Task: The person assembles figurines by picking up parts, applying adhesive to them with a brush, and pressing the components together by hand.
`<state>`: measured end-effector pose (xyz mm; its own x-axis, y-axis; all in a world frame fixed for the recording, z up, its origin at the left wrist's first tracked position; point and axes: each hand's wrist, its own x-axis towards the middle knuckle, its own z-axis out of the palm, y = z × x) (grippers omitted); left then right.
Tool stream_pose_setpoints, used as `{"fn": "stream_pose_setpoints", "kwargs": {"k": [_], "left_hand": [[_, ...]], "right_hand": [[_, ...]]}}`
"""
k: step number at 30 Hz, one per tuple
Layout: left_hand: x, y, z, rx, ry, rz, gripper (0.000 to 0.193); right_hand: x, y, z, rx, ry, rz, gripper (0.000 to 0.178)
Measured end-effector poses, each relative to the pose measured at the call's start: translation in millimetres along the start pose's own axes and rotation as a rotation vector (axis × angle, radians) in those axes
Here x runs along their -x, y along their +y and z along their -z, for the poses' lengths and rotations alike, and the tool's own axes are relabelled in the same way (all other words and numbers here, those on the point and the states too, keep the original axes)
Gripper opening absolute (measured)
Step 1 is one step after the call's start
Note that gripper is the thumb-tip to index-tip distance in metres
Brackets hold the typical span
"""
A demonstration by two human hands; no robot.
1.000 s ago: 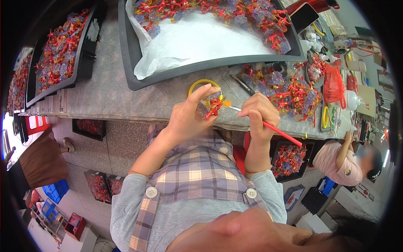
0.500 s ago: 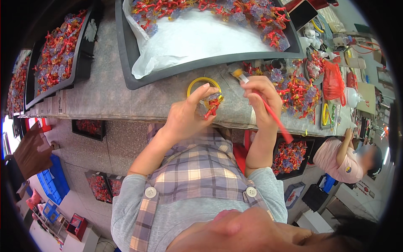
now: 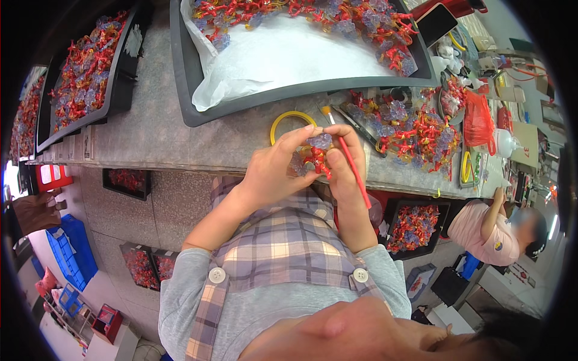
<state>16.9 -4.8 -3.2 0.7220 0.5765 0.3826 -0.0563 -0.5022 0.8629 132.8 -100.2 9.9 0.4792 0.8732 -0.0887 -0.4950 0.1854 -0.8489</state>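
Between both hands is a small red plastic figurine [image 3: 314,157] with translucent blue-violet and gold parts. My left hand [image 3: 268,171] is closed around its left side with thumb and fingers. My right hand [image 3: 346,171] pinches its right side while also holding a red-handled paintbrush [image 3: 355,173]. The brush's yellowish bristles point away from me, above the right fingers. Just behind the left fingertips, a yellow ring [image 3: 274,126] lies on the table. Part of the figurine is hidden by the fingers.
A black tray [image 3: 289,95] lined with white paper holds similar figurines at the far side. Loose figurines [image 3: 418,129] are heaped at right, beside a dark slim tool [image 3: 360,125]. Another black tray [image 3: 84,132] stands left. A co-worker [image 3: 490,231] sits at far right.
My right hand has moved left with the paintbrush and now touches the figurine. The brush has turned more upright. The figurine is now between both hands.
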Motion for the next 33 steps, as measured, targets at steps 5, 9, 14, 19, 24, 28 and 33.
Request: {"fn": "stream_pose_setpoints", "kwargs": {"k": [5,9,14,19,24,28,33], "left_hand": [[-6,4,4,-0.033,-0.012,-0.059,0.063],[-7,2,8,-0.062,-0.006,-0.069,0.061],[-8,2,8,-0.057,-0.023,-0.035,0.06],[-7,2,11,-0.059,-0.048,0.041,0.06],[-8,4,10,-0.063,-0.025,0.003,0.058],[-8,4,13,-0.07,-0.006,-0.001,0.057],[-7,10,18,-0.056,-0.072,0.118,0.061]], "right_hand": [[1,1,3,-0.145,-0.019,-0.068,0.037],[-1,-14,6,0.297,0.182,0.112,0.036],[5,-29,20,0.501,-0.065,0.413,0.031],[9,-40,24,0.61,0.094,0.243,0.027],[11,-37,7,0.632,0.148,0.312,0.018],[13,-14,4,1.029,0.005,0.31,0.015],[10,-5,7,0.271,0.102,0.051,0.009]]}}
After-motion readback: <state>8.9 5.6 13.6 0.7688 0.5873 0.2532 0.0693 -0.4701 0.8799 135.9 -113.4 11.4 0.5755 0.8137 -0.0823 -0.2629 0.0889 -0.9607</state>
